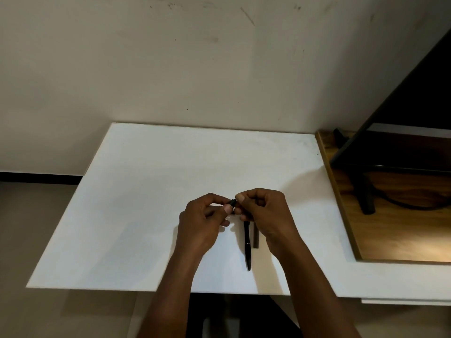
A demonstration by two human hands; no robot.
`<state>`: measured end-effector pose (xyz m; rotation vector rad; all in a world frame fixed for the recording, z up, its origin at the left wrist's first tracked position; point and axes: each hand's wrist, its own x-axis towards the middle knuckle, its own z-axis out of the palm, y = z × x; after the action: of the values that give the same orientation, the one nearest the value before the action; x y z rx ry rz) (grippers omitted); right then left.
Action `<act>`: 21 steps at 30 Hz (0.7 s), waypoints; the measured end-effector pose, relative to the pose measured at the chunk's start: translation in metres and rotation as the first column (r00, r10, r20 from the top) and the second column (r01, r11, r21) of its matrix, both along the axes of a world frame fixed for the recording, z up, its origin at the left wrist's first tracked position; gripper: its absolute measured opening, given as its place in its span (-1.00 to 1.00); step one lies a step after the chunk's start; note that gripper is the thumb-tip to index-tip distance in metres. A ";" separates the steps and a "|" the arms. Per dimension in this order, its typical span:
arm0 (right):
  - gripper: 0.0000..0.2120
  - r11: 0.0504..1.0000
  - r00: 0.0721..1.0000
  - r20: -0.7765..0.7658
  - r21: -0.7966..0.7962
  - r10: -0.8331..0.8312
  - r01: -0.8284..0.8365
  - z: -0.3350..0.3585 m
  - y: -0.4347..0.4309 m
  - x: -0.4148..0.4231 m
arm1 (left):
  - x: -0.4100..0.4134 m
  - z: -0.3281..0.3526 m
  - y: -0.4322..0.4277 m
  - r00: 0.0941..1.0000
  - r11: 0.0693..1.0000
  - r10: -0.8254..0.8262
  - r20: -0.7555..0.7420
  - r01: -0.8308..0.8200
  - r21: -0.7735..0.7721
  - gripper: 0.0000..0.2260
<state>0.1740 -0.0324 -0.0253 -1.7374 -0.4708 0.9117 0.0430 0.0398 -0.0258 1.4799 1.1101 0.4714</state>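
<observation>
Pinching one small black part (233, 203) together, left grip (202, 223) and right grip (266, 215) seem mid-assembly, with pen (247, 245) and tube (255, 236) lying at its five o'clock

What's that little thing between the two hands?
A small black piece sits between the left hand and the right hand, and both hands pinch it. The head view shows this.

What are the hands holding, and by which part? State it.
A small black piece, pinched between both hands' fingertips: the left hand at its left end, the right hand at its right end.
</observation>
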 end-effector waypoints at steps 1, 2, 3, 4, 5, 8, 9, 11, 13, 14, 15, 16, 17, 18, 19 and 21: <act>-0.91 1.000 1.000 0.019 -0.019 0.006 -0.006 -0.001 0.001 -0.001 | 0.000 -0.001 0.000 1.000 1.000 -0.009 -0.011 0.009 -0.003 -0.92; -0.90 0.999 0.999 0.035 -0.039 0.015 -0.013 -0.002 0.001 -0.002 | -0.001 -0.001 0.000 1.000 1.000 -0.019 -0.023 0.018 -0.006 -0.93; -0.89 0.998 0.999 0.044 -0.058 0.024 -0.021 -0.002 0.002 -0.004 | -0.001 -0.002 -0.001 0.999 1.000 -0.026 -0.032 0.026 -0.012 -0.94; -0.88 0.997 0.998 0.048 -0.077 0.032 -0.028 -0.003 0.003 -0.007 | -0.001 -0.002 -0.001 0.999 0.999 -0.033 -0.044 0.032 -0.017 -0.95; -0.87 0.995 0.998 0.057 -0.094 0.038 -0.033 -0.003 0.004 -0.010 | -0.001 -0.003 -0.001 0.997 0.999 -0.038 -0.060 0.037 -0.021 -0.95; -0.85 0.995 0.996 0.088 -0.102 0.014 -0.005 -0.003 0.005 -0.014 | -0.003 -0.003 -0.001 0.994 0.999 -0.032 -0.100 0.028 -0.038 -0.94; -0.84 0.996 0.997 0.081 -0.093 -0.009 0.017 -0.002 0.005 -0.014 | -0.004 -0.003 -0.001 0.995 0.998 -0.019 -0.094 0.013 -0.058 -0.94; -0.86 0.995 0.996 0.089 -0.098 -0.018 0.027 0.000 0.004 -0.012 | -0.008 -0.001 0.001 0.997 0.995 0.012 -0.082 -0.020 -0.101 -0.94; -0.86 0.992 0.995 0.092 -0.127 0.033 -0.021 0.003 0.002 -0.013 | -0.011 0.000 0.003 0.996 0.992 0.031 -0.083 -0.041 -0.122 -0.93; -0.85 0.987 0.992 0.106 -0.154 0.071 -0.054 0.003 0.002 -0.015 | -0.012 0.000 0.003 0.996 0.990 0.037 -0.083 -0.048 -0.129 -0.93; -0.85 0.978 0.983 0.141 -0.191 0.117 -0.089 0.003 0.002 -0.016 | -0.013 0.000 0.004 0.996 0.990 0.042 -0.083 -0.052 -0.133 -0.93; -0.84 0.966 0.969 0.185 -0.230 0.166 -0.121 0.002 0.001 -0.018 | -0.013 0.000 0.004 0.995 0.989 0.046 -0.083 -0.056 -0.134 -0.93; -0.84 0.954 0.952 0.225 -0.263 0.208 -0.146 0.000 0.001 -0.020 | -0.013 0.000 0.004 0.995 0.989 0.049 -0.084 -0.060 -0.135 -0.93; -0.85 0.945 0.936 0.260 -0.287 0.236 -0.159 0.000 0.001 -0.022 | -0.013 0.000 0.003 0.995 0.989 0.053 -0.083 -0.064 -0.136 -0.93; -0.86 0.937 0.917 0.303 -0.310 0.259 -0.162 -0.001 0.001 -0.023 | -0.012 0.000 0.003 0.995 0.988 0.058 -0.082 -0.069 -0.140 -0.93; -0.88 0.922 0.860 0.411 -0.356 0.301 -0.153 0.000 0.003 -0.026 | -0.011 0.000 0.003 0.995 0.986 0.064 -0.081 -0.075 -0.149 -0.93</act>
<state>0.1483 -0.0289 -0.0254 -2.2401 -0.9030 0.7606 0.0317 0.0427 -0.0260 1.3382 1.2339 0.3726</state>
